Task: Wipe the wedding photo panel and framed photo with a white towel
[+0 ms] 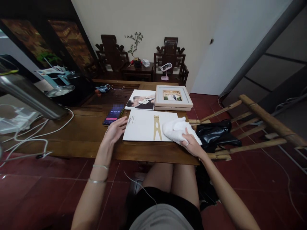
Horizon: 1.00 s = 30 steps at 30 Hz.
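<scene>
A flat white panel point(141, 126), with small dark print at its upper left corner and a yellowish A-shaped piece point(157, 127) on it, lies near the table's front edge. At the panel's right end, my right hand point(192, 143) is closed around a bunched white cloth point(176, 127), which rests on the panel and hangs past its edge. My left hand point(116, 129) is beside the panel's left edge, fingers stretched out and holding nothing. Whether its fingertips touch the panel I cannot tell.
Behind the panel lie a photo print point(141, 99) and stacked picture frames point(174, 97). A phone point(113, 114) sits left of the panel. White cables point(45, 137) and a steel flask point(33, 95) occupy the left side. A bamboo chair point(263, 119) with a black bag point(213, 134) stands right.
</scene>
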Each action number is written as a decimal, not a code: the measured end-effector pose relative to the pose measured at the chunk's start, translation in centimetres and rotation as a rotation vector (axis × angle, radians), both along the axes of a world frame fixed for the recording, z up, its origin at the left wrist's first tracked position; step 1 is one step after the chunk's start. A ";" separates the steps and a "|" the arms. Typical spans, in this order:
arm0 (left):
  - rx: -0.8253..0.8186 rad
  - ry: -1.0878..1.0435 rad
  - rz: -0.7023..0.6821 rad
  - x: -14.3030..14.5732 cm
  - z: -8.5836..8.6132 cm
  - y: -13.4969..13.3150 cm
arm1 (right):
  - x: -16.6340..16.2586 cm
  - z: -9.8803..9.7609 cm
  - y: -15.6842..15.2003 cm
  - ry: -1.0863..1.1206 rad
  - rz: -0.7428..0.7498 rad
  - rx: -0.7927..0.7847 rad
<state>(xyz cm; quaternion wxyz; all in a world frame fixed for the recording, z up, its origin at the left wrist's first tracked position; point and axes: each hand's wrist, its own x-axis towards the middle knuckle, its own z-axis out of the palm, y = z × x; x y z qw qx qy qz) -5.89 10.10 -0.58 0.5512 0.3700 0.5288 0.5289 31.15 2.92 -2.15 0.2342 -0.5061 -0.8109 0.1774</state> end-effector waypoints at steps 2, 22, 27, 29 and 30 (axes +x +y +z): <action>0.027 -0.084 0.000 0.1 1.8 -1.9 | -0.9 0.7 -0.3 0.050 -0.021 0.126; 0.035 -0.400 -0.056 5.5 1.2 -9.1 | -7.3 5.3 1.4 0.755 -0.501 0.501; -0.080 -0.590 -0.028 7.3 -1.8 -8.8 | -7.7 5.7 2.7 1.385 -0.491 -0.001; -0.083 -0.634 -0.022 7.7 -1.9 -9.5 | -7.7 5.0 2.6 1.450 -0.488 -0.194; -0.092 -0.631 -0.005 7.9 -1.9 -10.0 | -7.8 4.6 2.5 1.460 -0.486 -0.289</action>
